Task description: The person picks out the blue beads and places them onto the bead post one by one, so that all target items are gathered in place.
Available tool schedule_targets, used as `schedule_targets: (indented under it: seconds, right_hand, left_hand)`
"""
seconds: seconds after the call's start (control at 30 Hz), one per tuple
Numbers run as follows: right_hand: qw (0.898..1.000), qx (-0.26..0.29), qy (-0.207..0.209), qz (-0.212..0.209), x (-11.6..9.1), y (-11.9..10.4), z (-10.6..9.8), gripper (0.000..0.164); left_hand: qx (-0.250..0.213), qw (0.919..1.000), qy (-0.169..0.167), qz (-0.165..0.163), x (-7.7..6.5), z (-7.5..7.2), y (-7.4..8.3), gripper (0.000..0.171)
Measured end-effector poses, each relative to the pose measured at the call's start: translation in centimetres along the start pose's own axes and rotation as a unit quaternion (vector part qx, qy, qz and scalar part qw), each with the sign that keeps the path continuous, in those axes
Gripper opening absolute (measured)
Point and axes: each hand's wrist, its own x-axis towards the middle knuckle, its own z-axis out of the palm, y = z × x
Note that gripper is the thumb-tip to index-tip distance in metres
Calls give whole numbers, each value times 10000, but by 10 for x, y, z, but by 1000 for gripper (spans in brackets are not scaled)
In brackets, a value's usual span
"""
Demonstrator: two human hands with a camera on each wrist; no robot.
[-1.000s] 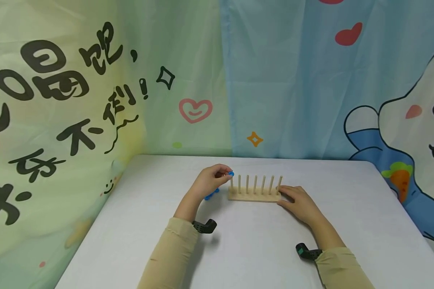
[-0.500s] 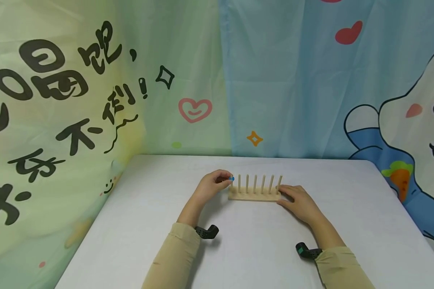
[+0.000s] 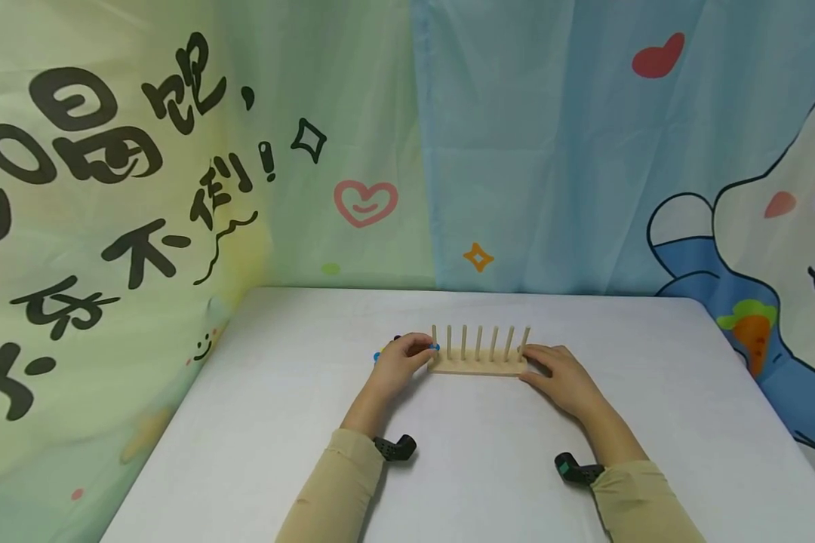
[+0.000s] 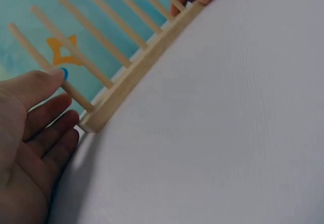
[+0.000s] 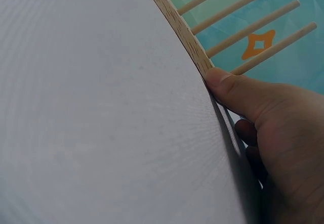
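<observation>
A wooden pegboard (image 3: 477,365) with a row of several upright pegs stands on the white table. My left hand (image 3: 399,363) is at its left end, pinching a small blue ring (image 4: 65,74) between thumb and forefinger. That ring is around the leftmost peg (image 4: 38,47), part way down, mostly covered by the thumb; the other fingers are loosely bent below. At the opposite end my right hand (image 3: 562,378) grips the board, its thumb (image 5: 220,78) pressed on the front edge near the last peg. The right fingers behind the board are partly hidden.
More small blue pieces (image 3: 376,356) lie on the table (image 3: 475,452) just left of my left hand, which mostly hides them. A printed curtain (image 3: 516,151) hangs behind the table. Both wrists carry black camera mounts.
My left hand has moved down with the blue ring, from the top of the leftmost peg to lower along it. The right hand keeps its grip on the board.
</observation>
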Motion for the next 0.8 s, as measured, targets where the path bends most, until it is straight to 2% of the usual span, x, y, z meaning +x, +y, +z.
schedule_targets:
  seconds: [0.17, 0.27, 0.53, 0.8]
  right_hand:
    - [10000, 2, -12, 7, 0, -2, -1, 57]
    - [10000, -10, -21, 28, 0, -2, -1, 57]
    - [10000, -48, -7, 76, 1, -1, 0, 57]
    - [9999, -48, -52, 94, 1, -3, 0, 58]
  left_hand:
    - [421, 9991, 39, 93, 3, 0, -5, 26]
    - [669, 9974, 34, 267, 5, -1, -8, 25]
    - [1358, 9882, -143, 688, 9, -3, -8, 22]
    - [1767, 9823, -249, 572, 8, 0, -6, 17]
